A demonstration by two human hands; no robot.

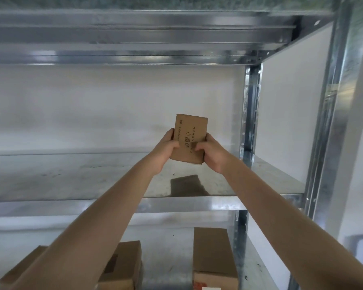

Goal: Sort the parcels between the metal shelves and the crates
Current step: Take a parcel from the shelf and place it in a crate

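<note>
A small brown cardboard parcel (190, 132) with printed lettering is held in the air above the middle metal shelf (71, 176). My left hand (165, 151) grips its left edge and my right hand (213, 153) grips its right edge, thumbs on the printed face. The parcel's dark reflection shows on the shelf surface below it. The lower end of the parcel is partly hidden by my fingers.
On the shelf below stand a long cardboard box (213, 258) at the right and two more boxes (124, 266) at the left, partly hidden by my left arm. A steel upright (249, 114) and a white wall close the right side. Another shelf's underside (134, 34) hangs overhead.
</note>
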